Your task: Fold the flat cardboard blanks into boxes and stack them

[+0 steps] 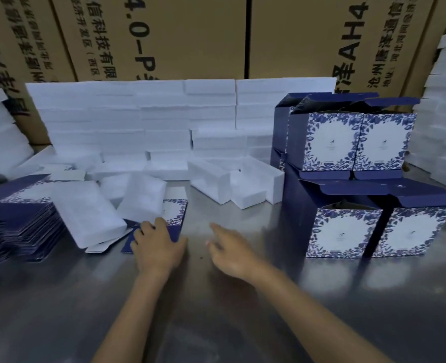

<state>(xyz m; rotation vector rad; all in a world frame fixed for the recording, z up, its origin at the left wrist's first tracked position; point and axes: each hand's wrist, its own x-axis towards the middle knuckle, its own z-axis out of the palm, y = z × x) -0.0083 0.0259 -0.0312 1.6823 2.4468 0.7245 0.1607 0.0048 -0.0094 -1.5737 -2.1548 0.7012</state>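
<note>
A flat blue-and-white floral blank [173,210] lies on the steel table [216,310], partly under white foam pieces. My left hand [157,244] rests on the blank's near dark-blue edge, fingers curled over it. My right hand [229,250] hovers just above the table to the right of the blank, fingers relaxed, holding nothing. A pile of flat blanks [20,218] sits at the left. Folded floral boxes [373,226] with open top flaps stand stacked two high at the right.
White foam blocks [143,121] are stacked in a wall across the back, with loose foam trays [240,184] in front. More foam piles rise at the far left and right edges. Big brown cartons [190,35] stand behind.
</note>
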